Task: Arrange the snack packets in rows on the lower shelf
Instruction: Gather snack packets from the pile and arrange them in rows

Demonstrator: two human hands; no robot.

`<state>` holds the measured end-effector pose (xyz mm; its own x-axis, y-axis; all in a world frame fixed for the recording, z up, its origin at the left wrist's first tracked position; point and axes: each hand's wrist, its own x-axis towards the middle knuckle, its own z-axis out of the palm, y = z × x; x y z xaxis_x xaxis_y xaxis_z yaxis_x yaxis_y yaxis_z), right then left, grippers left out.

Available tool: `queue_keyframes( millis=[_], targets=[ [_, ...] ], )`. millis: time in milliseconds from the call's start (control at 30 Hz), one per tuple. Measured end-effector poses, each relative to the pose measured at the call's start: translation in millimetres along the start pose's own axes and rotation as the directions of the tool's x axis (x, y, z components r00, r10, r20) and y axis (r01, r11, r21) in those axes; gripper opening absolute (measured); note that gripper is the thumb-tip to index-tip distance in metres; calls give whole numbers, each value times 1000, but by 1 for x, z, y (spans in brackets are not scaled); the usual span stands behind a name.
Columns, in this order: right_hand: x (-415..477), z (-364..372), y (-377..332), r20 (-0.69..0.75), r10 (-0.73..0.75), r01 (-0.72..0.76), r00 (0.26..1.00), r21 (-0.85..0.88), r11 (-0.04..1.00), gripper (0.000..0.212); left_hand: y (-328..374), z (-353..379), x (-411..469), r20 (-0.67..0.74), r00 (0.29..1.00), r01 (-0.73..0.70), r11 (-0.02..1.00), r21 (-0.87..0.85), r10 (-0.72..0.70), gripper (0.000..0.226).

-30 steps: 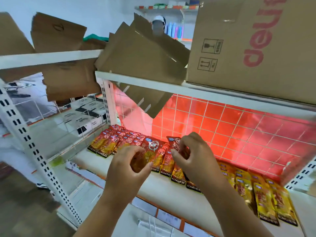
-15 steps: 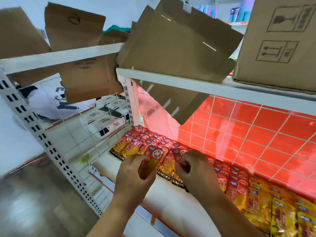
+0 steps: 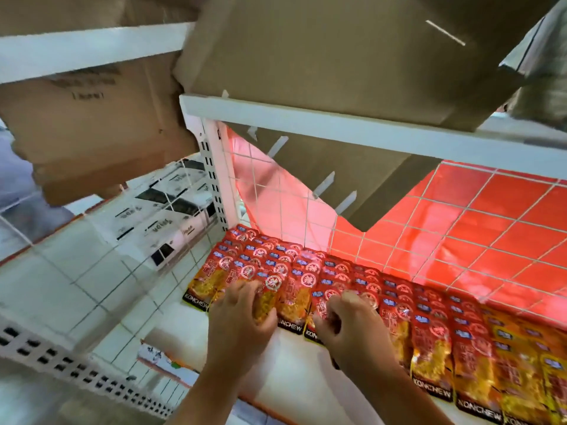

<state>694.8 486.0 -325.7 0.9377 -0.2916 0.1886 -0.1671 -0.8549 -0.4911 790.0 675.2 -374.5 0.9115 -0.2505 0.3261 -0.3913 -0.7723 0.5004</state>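
Note:
Red and yellow snack packets (image 3: 429, 342) marked KONCHEW lie in overlapping rows across the white lower shelf (image 3: 294, 381), from the left corner to the right edge of view. My left hand (image 3: 242, 320) pinches one packet (image 3: 267, 299) in the front row, fingers curled round its lower half. My right hand (image 3: 349, 326) is beside it, its curled fingers gripping the neighbouring packets (image 3: 325, 302) near their tops. Both wrists reach in from below.
A white shelf board (image 3: 337, 127) runs close overhead, with flattened cardboard boxes (image 3: 337, 56) on it and one flap (image 3: 352, 185) hanging down behind. A wire grid with a red backing (image 3: 460, 228) closes the back. White boxes (image 3: 165, 216) sit on the left bay.
The view has dropped and moved closer to the lower shelf. Both hands have stayed on the front packets and shifted slightly forward onto the row.

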Motion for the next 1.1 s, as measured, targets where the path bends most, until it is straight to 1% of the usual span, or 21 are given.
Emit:
queue_keyframes(
  millis=[100,200,300,400,533,633,767,933,1000,1067,1100],
  targets=[
    [4,11,-13,-1,54,-54,999,-42,998,44,-11,7,12,63,997,-42,999,22,41,54],
    [5,23,-26,14,102,-100,995,-78,992,44,-19,12,17,73,990,-120,992,40,117,56],
    [5,32,-37,12,129,-127,992,-91,988,43,-24,16,24,89,987,-145,986,84,138,62],
    [7,40,-43,-2,156,-156,988,-109,982,42,-27,20,28,78,979,-195,976,100,188,62],
    [12,50,-47,-77,165,-172,983,-107,979,41,-28,19,29,38,971,-239,967,87,237,57],
    [19,58,-51,-76,178,-188,981,-149,971,33,-35,16,33,-5,955,-296,953,69,297,53],
    [29,71,-56,-156,168,-196,973,-194,961,24,-53,14,38,-5,924,-381,923,51,382,47],
    [41,82,-61,-115,208,-232,971,-262,937,22,-55,16,35,38,911,-412,911,27,411,37],
    [43,83,-64,-101,201,-223,974,-301,927,22,-54,16,35,52,911,-410,912,4,410,36],
    [45,83,-66,-73,218,-230,973,-300,926,24,-53,15,36,59,910,-411,911,-8,411,33],
    [45,83,-67,-35,241,-240,970,-289,927,28,-53,14,35,64,908,-414,910,-9,414,32]
  ],
)
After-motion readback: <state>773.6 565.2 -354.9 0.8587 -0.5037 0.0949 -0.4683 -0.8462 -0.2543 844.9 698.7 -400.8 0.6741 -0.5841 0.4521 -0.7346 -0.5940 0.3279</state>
